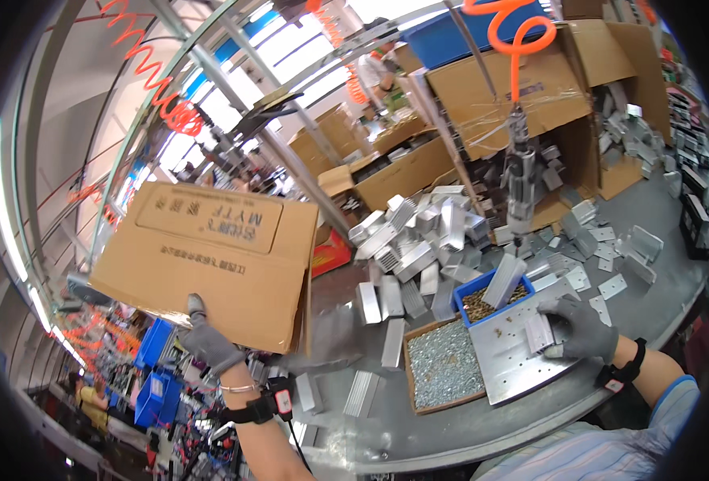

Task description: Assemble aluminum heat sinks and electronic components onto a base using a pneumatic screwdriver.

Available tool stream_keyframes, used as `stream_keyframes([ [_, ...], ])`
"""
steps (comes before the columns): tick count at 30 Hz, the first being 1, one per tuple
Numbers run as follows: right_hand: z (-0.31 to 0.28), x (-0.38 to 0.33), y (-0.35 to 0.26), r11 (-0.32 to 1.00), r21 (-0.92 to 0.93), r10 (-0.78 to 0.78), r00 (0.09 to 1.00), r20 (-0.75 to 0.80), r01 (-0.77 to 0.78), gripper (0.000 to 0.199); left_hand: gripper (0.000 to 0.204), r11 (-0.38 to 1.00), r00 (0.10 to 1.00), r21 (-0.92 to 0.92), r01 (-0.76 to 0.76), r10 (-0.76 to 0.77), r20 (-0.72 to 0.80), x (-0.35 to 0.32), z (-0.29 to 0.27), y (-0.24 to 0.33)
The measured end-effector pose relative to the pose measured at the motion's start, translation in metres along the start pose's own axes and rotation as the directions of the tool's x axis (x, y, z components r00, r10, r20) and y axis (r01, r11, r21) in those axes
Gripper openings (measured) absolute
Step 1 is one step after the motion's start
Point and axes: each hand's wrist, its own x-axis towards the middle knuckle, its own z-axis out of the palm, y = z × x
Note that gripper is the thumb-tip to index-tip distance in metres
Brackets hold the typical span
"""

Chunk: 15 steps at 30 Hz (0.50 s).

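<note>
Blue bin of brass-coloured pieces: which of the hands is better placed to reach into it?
Right, probably: the right hand is close to the blue bin, though it holds a metal piece. The left hand is farther off, gripping the cardboard box.

A large brown cardboard carton with dark, upside-down printing on its broad face point(210, 248) is raised and tilted over the left side of the grey metal surface point(386, 437), its lower edge gripped by the grey-gloved left hand point(212, 343). A small silver metal block point(537, 333) sits on a flat silver metal plate drilled with small holes point(507, 373), its right side held in the fingers of the grey-gloved right hand point(583, 329). The plate lies at a slant.
</note>
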Motion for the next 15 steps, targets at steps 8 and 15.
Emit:
stream_keyframes([
  [8, 0.01, -0.013, 0.021, 0.976, 0.212, 0.084, 0.99, -0.116, -0.058, 0.073, 0.029, 0.861, 0.872, 0.143, -0.488, 0.49, 0.023, -0.045, -0.037, 0.11],
  [15, 0.011, -0.014, 0.016, 0.918, 0.378, 0.145, 0.988, -0.045, -0.118, 0.076, 0.03, 0.211, 0.725, 0.849, -0.484, 0.64, 0.254, 0.016, -0.187, 0.2],
])
